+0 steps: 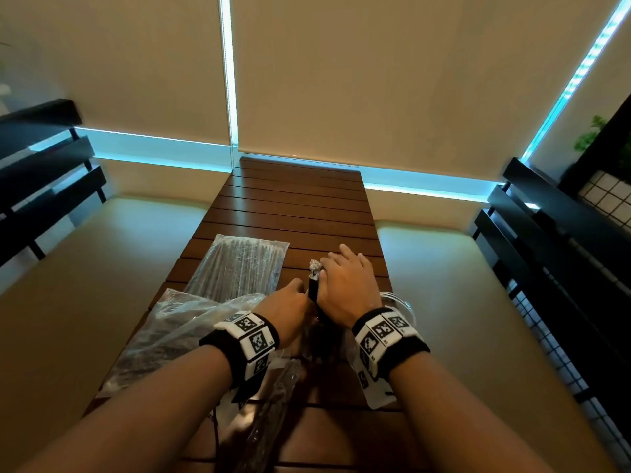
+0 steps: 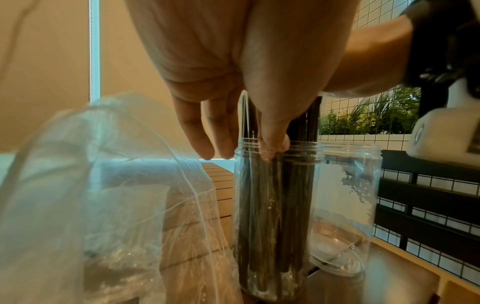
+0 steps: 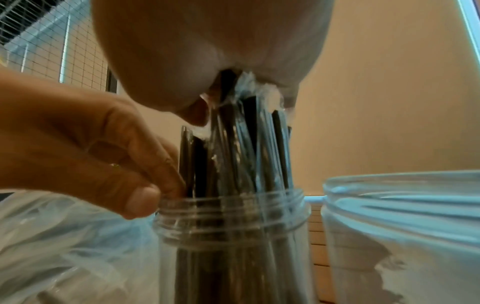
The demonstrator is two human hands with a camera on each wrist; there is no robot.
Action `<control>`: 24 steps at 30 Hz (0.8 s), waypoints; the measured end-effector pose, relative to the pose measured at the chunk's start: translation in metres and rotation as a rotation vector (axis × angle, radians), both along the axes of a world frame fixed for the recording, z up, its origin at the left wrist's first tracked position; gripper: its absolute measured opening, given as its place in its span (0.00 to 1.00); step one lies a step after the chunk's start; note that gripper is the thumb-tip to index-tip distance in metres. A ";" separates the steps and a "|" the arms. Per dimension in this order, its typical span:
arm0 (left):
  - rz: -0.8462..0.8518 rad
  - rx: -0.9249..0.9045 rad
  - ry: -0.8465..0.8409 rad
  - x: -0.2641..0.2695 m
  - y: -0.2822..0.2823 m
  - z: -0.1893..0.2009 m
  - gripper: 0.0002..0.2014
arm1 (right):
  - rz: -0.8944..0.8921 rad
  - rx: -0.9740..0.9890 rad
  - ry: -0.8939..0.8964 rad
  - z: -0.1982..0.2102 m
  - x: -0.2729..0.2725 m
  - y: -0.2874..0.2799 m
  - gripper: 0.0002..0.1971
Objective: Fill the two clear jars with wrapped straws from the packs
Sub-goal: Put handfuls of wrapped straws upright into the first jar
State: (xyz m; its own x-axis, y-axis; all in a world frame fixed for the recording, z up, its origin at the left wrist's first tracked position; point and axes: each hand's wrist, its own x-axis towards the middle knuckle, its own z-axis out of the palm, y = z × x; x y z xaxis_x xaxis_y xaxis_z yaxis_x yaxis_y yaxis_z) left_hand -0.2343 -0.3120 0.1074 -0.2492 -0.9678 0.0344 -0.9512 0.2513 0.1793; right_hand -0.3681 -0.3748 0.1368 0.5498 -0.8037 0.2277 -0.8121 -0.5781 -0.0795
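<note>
A clear jar (image 3: 233, 226) holds a bundle of dark wrapped straws (image 3: 246, 144) that stick out above its mouth. My right hand (image 1: 345, 285) lies flat on the straws' tops with its fingers straight; its palm (image 3: 207, 51) presses on them. My left hand (image 3: 161, 191) pinches one straw at the jar's rim between thumb and fingertip. The second clear jar (image 2: 348, 205) stands empty just to the right, touching the first. In the head view the filled jar is hidden under my hands, and only the straw tops (image 1: 313, 285) show.
A sealed pack of straws (image 1: 239, 264) lies on the slatted wooden table (image 1: 300, 199) ahead on the left. An opened, crumpled pack (image 1: 177, 322) lies nearer at left, another bag (image 1: 273, 404) under my wrists. Black railings flank both sides.
</note>
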 end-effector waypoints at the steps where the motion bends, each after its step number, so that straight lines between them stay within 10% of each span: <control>1: -0.004 -0.002 -0.003 0.001 0.000 0.000 0.13 | -0.024 -0.026 -0.042 -0.001 0.000 0.002 0.21; 6: -0.006 0.019 0.018 0.006 -0.003 -0.006 0.12 | -0.061 -0.299 -0.326 0.025 0.004 -0.005 0.26; 16: -0.106 0.006 -0.176 0.006 -0.007 -0.005 0.13 | 0.039 0.128 0.007 -0.017 0.013 -0.016 0.24; 24: 0.239 -0.087 -0.075 0.029 0.014 0.023 0.23 | 0.007 -0.081 -0.224 0.004 0.012 0.001 0.22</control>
State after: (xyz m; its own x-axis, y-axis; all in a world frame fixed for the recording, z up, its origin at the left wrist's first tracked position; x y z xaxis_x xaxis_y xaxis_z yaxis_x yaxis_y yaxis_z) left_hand -0.2051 -0.2985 0.1303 -0.0189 -0.9937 0.1100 -0.9951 0.0294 0.0940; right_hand -0.3557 -0.3738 0.1413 0.4839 -0.7739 0.4086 -0.7752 -0.5957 -0.2103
